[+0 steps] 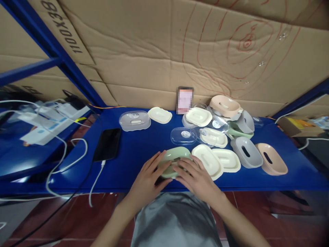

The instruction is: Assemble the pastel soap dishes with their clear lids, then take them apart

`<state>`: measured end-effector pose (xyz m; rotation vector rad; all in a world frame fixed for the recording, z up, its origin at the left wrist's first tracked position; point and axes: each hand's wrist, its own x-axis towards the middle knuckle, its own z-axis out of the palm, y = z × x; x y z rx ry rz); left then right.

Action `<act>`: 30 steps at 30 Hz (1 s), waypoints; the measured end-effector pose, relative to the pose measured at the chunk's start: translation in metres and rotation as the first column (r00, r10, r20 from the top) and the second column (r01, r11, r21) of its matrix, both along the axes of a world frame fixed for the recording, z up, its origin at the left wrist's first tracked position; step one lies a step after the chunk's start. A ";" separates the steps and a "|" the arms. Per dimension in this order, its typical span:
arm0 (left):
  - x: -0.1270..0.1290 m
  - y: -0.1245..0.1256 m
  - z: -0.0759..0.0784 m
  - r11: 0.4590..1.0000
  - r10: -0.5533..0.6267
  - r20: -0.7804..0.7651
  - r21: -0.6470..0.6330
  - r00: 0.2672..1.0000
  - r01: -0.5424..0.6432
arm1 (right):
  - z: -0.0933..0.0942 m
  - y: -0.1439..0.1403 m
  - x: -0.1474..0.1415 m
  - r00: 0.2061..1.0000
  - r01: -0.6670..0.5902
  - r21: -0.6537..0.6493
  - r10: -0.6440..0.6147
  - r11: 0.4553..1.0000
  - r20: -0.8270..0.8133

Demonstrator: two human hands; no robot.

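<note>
Blue table [138, 147], cardboard [128, 65] behind; I see left hand [149, 175] and right hand [197, 174] clamped on green dish [180, 152], fingers spread (cream trays [208, 161] beside).

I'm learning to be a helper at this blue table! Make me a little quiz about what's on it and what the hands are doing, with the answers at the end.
1. True or false: the left hand and the right hand both touch the green soap dish.
2. Where does the plug of the white cable meet something?
a) a clear lid
b) the black phone
c) a cream tray
3. Fill in the colour: just to the right of the front grey soap dish is a ____ soap dish.

Key: 1. True. 2. b. 3. Peach.
</note>
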<state>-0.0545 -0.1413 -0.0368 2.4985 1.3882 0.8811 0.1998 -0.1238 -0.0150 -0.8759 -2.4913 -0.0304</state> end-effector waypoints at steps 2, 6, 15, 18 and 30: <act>0.001 -0.001 0.001 1.000 -0.002 -0.009 0.003 1.000 0.002 | -0.002 -0.002 0.006 1.000 0.021 0.033 -0.021 0.999 0.015; 0.004 -0.005 0.003 1.000 -0.008 -0.059 0.020 0.998 0.009 | -0.010 -0.004 0.014 0.999 -0.029 0.044 0.027 0.999 0.036; -0.014 0.079 0.054 1.000 -0.014 -0.096 0.005 0.995 0.015 | -0.006 -0.001 0.008 0.999 -0.045 0.045 0.044 0.998 0.015; -0.005 0.129 0.066 0.998 -0.044 -0.175 -0.049 0.984 0.036 | -0.002 -0.002 0.009 0.998 -0.034 0.082 0.037 0.996 -0.045; 0.001 0.155 0.038 0.956 -0.138 -0.131 -0.276 0.982 0.098 | -0.006 0.005 0.021 0.955 0.091 -0.046 -0.101 0.995 -0.280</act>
